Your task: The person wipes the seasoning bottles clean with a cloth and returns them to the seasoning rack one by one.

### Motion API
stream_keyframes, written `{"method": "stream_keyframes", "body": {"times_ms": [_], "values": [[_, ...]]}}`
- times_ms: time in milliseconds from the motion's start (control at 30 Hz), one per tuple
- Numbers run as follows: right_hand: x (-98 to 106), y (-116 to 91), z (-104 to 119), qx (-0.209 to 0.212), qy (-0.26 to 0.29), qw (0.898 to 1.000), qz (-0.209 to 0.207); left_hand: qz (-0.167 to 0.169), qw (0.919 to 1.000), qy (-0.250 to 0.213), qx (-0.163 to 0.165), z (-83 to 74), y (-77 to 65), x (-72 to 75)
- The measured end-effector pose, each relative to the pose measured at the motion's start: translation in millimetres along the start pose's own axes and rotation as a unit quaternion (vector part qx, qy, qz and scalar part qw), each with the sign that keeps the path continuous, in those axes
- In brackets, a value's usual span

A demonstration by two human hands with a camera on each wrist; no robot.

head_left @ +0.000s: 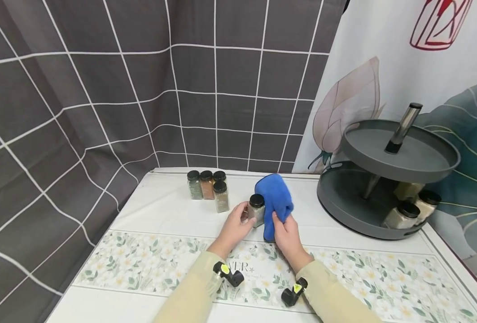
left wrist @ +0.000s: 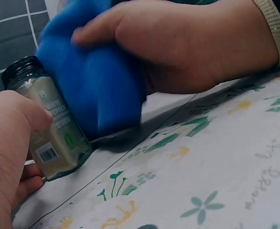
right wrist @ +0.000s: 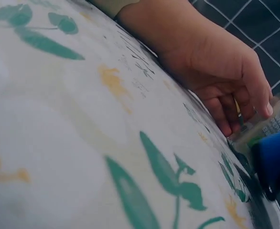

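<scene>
Reaching forward, the left hand (head_left: 234, 225) curls round a spice jar (head_left: 256, 212); the right hand (head_left: 289, 234) grips a blue cloth (head_left: 276, 195) beside it, though I can't make out every finger.

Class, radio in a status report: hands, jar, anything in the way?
Left hand grips white pepper jar. Right hand holds blue cloth beside it. Nothing visible blocking between them.

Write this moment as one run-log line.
left hand: holds lidded white pepper jar; right hand: holds blue cloth beside it; four other jars: grouped farther left; two-tier tray at right: jars on lower tier
</scene>
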State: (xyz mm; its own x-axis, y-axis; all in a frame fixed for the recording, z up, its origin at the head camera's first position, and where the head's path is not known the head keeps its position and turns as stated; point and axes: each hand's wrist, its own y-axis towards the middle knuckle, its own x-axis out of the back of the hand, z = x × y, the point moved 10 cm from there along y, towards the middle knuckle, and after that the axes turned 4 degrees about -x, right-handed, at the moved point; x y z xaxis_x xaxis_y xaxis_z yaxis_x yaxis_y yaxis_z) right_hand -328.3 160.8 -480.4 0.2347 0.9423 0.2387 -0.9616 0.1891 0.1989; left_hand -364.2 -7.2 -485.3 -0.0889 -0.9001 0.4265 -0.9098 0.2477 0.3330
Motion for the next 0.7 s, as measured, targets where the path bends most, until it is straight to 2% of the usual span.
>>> {"method": "stream_keyframes", "body": {"times_ms": [133,300,400,567,700], "values": [[-0.5,-0.1,0.2,-0.002,-0.02,1.0,0.003,-0.001,0.9996,0.02,-0.019,-4.6,-0.5,0.7],[0.1,-0.3,2.5,0.014,-0.031,0.999,-0.002,0.003,0.9983,0.051,-0.029,-3.9,-0.1,-0.7],[-0.4,-0.4,2.9,0.019,-0.044,0.999,0.0,0.006,0.9987,0.04,-0.03,-3.2,-0.4,-2.0],[1.6,-0.8,0.6,0.01,-0.014,1.0,0.0,0.009,0.9996,0.012,-0.026,-2.8,-1.3,-3.3],[-3.4,-0.5,0.5,0.008,-0.016,1.0,0.019,0.0,1.0,-0.005,-0.006,0.2,-1.4,-1.0]]}}
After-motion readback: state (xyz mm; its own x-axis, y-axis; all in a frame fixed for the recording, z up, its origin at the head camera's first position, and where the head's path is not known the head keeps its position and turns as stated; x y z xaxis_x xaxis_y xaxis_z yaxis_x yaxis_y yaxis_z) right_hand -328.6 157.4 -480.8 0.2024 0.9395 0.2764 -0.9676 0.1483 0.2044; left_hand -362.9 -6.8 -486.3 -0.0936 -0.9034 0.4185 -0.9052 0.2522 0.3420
